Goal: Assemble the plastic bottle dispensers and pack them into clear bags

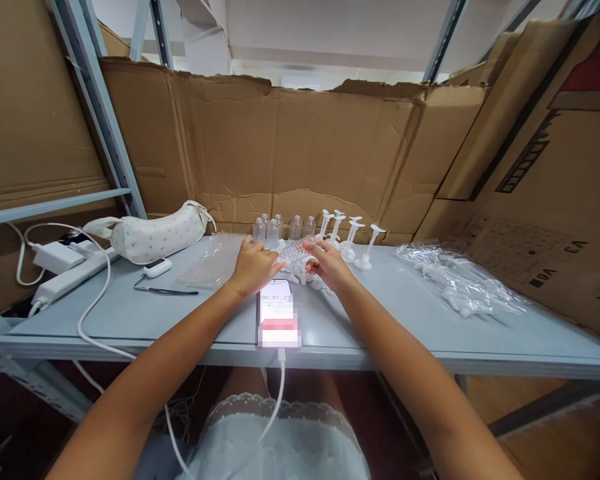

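Note:
A clear ribbed plastic bottle lies on its side between my two hands. My right hand has its thumb and fingers closed around the bottle's right end. To the bottle's left is my left hand, with the fingers apart and the thumb pointing right; whether it touches the bottle is hard to see. Small white plastic parts lie beneath and in front of the bottle. Several clear bottles stand upright behind my hands. White pump heads with long nozzles stand in a group to the right.
A phone with a charging cable lies at the front. Clear plastic bags rest on the table, a flat bag left and a filled bag right. A white pouch and power strip lie left. Cardboard walls the back.

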The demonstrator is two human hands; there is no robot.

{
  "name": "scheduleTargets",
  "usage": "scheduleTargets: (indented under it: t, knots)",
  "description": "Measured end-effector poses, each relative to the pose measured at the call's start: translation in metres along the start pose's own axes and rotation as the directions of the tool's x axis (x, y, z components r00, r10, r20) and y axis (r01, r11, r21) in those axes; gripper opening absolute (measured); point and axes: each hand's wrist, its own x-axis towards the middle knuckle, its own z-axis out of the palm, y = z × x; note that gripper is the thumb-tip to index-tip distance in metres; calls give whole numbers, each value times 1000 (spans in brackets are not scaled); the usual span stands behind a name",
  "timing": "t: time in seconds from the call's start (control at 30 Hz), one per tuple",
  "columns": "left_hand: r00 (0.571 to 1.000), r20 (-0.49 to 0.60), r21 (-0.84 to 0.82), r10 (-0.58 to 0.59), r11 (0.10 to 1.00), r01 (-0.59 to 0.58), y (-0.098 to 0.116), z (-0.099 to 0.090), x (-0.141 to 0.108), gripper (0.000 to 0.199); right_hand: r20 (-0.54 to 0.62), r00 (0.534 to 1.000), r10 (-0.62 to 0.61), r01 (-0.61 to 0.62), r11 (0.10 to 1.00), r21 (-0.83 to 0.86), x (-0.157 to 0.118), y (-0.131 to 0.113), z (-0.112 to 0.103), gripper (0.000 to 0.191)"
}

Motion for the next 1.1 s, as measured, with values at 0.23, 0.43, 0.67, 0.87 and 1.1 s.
scheduleTargets:
  t: [0.23,0.43,0.67,0.87,1.1]
  knots:
    - [997,-54,13,-46,999,47,-3,1,0,36,-151,911,-383,334,902,-273,24,-14,-39,64]
    - [992,-56,-11,-114,993,114,-15,7,-3,32,-768,435,-469,91,872,-481,45,-18,-131,36]
    - [992,-12,-96,-126,988,124,-11,8,-1,31,-647,704,-293,-372,624,-687,45,7,-144,36]
    - [992,20,-122,-125,984,127,-12,5,-2,30,-673,683,-286,-398,626,-670,41,-1,-142,16]
    - [970,10,-304,-241,924,233,-8,5,0,28,-565,661,-493,366,870,-331,37,-24,-107,22]
